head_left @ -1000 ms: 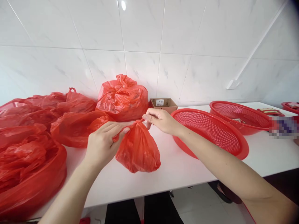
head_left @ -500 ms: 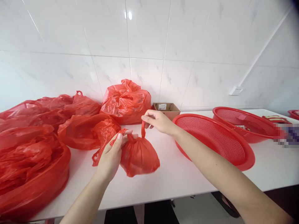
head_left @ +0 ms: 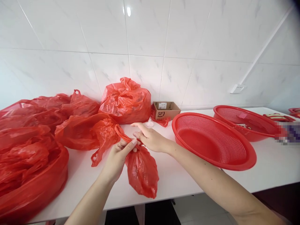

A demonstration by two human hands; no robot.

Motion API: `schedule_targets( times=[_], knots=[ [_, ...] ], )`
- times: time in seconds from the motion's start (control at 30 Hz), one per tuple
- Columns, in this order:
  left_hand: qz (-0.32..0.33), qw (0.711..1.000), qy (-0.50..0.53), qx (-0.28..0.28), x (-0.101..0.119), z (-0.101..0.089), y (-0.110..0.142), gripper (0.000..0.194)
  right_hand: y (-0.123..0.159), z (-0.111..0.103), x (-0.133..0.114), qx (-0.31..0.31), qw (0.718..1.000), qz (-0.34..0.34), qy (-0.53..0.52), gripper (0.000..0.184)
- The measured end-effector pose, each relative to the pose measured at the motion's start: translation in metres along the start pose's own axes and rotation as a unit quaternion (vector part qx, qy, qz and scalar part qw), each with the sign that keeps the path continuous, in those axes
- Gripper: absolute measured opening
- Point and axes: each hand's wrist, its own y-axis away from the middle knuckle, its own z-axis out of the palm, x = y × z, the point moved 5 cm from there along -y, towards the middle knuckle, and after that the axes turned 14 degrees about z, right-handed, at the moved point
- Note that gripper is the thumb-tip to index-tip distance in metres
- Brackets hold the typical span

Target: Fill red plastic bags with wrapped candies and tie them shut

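A small filled red plastic bag hangs in front of me over the white table, its neck gathered and twisted. My left hand pinches that neck between thumb and fingers. At the same spot, my right hand is closed around the handle part, with the index finger sticking out to the left; its other fingertips are partly hidden. A loose end of the handle points up and left from my hands. Just behind lies an open, crumpled red bag.
Heaped red bags cover the left side. A large stuffed red bag stands against the tiled wall, beside a small cardboard box. Two red perforated baskets sit on the right. A blurred patch marks the far right.
My right hand has come down and left to the bag's neck, beside my left hand. The bag now hangs lower and narrower, its neck twisted.
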Motion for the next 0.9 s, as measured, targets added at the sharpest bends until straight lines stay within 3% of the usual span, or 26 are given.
schedule_targets(
  times=[0.07,0.17,0.3,0.47,0.6,0.77,0.9],
  knots=[
    [-0.008,1.0,0.014,0.0,-0.005,-0.005,-0.001,0.032,0.005,-0.004,0.002,0.01,1.0,0.011,-0.003,0.03],
    [0.001,0.998,-0.038,-0.049,-0.008,-0.007,-0.002,0.037,0.016,-0.013,-0.005,0.067,0.997,0.013,-0.024,0.022],
    [0.039,0.995,-0.082,-0.05,-0.006,-0.015,-0.001,0.036,0.035,-0.002,-0.01,0.07,0.993,0.028,-0.092,0.013],
    [0.032,0.997,-0.061,-0.033,-0.007,-0.023,0.003,0.025,0.054,0.026,0.018,0.067,0.981,0.089,-0.156,0.009],
    [0.039,0.994,-0.073,-0.067,-0.006,-0.018,0.004,0.025,0.058,0.029,0.038,0.056,0.981,0.113,-0.151,0.007],
    [0.085,0.975,-0.159,-0.128,0.002,-0.012,0.005,0.02,0.055,0.015,0.033,0.149,0.987,0.032,-0.047,0.02],
    [0.133,0.953,-0.215,-0.164,0.009,-0.009,0.005,0.017,0.048,0.022,0.027,0.122,0.988,-0.018,-0.097,0.027]
  ],
)
